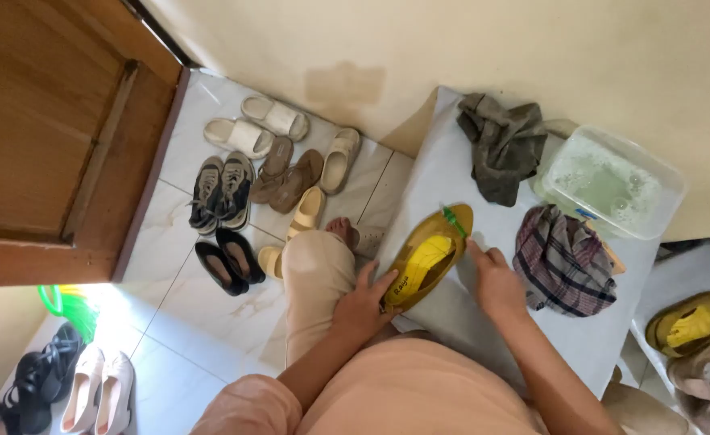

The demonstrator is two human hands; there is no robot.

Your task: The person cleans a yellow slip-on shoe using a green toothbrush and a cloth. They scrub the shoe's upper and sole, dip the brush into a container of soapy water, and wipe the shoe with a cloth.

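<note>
Shoe-cleaning looks barely under way, judging from how things lie. Your left hand [364, 304] cups the heel end of the yellow flat shoe [426, 258], fingers curled loosely round its rim, and the shoe lies sole-down on the grey padded surface [443, 173] just in front of your knee. Your right hand [496, 282] rests beside the shoe's right edge, fingers bent and pressed down on the pad — whether it pinches anything you cannot tell from this angle. A small green thing [451, 216] sits at the shoe's toe; it may be a brush or a tag, too small to make out.

Within reach stand a clear plastic tub [612, 185] of cloudy, bubbly water, a dark grey rag [504, 145] and a plaid cloth [564, 258] — neither cloth is in hand. The shoe shows no foam or wet patches that you could be sure of. Its likely partner, a second yellow shoe [689, 322], sits apart at the right on a lower surface, untouched.

Rows of other footwear [266, 185] line the tiled floor by the wooden door [49, 137]. Your right palm is hidden, the tub's far side is blurred, and more shoes at the lower left are cut by the frame.
</note>
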